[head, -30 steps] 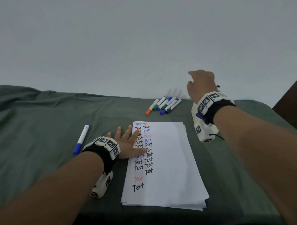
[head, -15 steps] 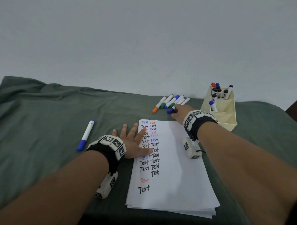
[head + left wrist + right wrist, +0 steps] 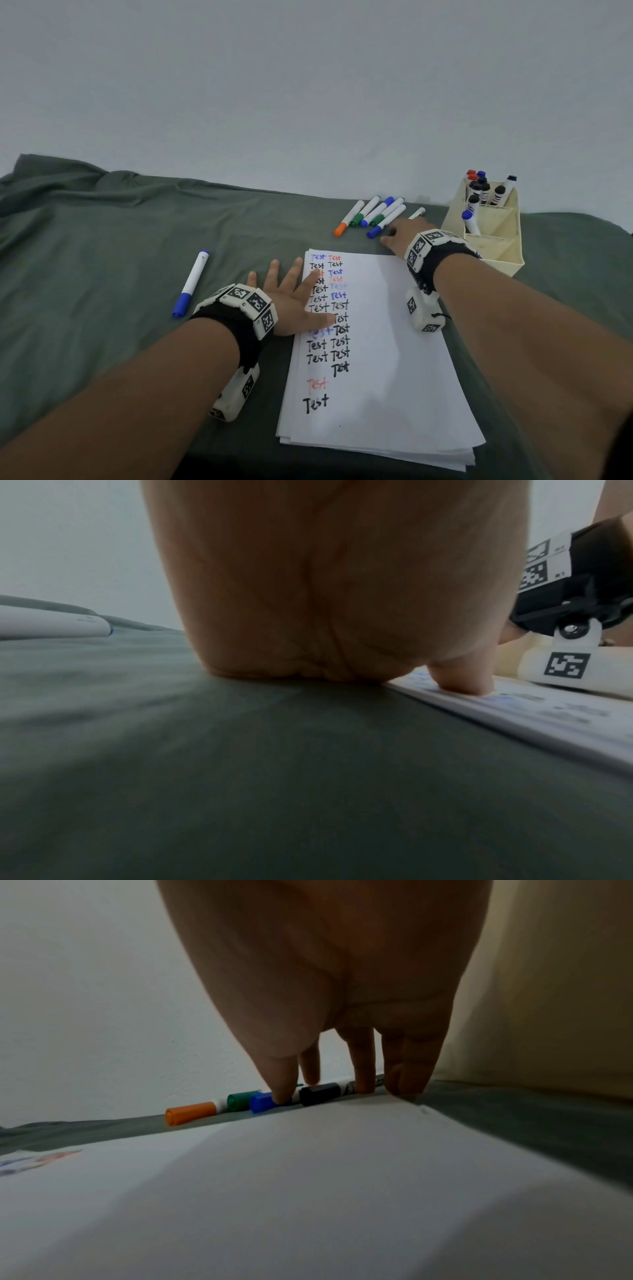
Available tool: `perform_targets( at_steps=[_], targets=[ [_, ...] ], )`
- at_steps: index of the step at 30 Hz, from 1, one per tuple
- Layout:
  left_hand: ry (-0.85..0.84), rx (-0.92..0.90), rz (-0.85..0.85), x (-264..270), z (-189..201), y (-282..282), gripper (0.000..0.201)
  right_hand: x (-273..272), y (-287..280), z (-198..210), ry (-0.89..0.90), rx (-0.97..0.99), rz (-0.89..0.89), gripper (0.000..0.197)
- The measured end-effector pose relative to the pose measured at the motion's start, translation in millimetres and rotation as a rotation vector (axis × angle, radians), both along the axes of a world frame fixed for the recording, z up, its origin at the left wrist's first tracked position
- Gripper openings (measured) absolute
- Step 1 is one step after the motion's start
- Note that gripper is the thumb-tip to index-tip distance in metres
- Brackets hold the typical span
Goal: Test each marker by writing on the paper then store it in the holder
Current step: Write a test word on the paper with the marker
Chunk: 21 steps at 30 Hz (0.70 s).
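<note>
A stack of white paper (image 3: 394,359) with several "Test" words lies on the green cloth. My left hand (image 3: 291,301) lies flat, fingers spread, on the cloth and the paper's left edge; its thumb (image 3: 462,680) presses on the sheet. My right hand (image 3: 400,233) is at the loose markers (image 3: 370,216) beyond the paper. In the right wrist view its straight fingertips (image 3: 363,1083) come down on the black-capped marker (image 3: 320,1093), which lies on the cloth, and the thumb touches a blue cap (image 3: 260,1102). The cream holder (image 3: 493,240) with several markers stands to the right.
A lone blue-capped marker (image 3: 191,284) lies on the cloth left of my left hand. An orange-capped marker (image 3: 192,1112) and a green one (image 3: 240,1100) lie at the left of the group. A pale wall rises behind the table. The holder's wall (image 3: 548,988) is close on the right.
My right hand came down from the holder to the loose markers and now rests its fingertips on the black-capped one. The left hand has stayed on the paper.
</note>
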<state>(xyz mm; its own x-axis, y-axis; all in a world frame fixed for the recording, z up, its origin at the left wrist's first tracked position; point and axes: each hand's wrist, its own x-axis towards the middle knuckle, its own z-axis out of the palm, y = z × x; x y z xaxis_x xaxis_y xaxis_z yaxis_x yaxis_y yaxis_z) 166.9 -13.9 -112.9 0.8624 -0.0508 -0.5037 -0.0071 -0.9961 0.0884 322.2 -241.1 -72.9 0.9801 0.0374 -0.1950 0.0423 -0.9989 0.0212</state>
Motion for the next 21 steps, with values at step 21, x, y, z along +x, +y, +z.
perform_targets(
  at_steps=[21],
  targets=[
    [-0.016, 0.039, -0.003, -1, 7, -3, 0.086, -97, 24, 18, 0.058, 1.696, -0.611, 0.049]
  ],
)
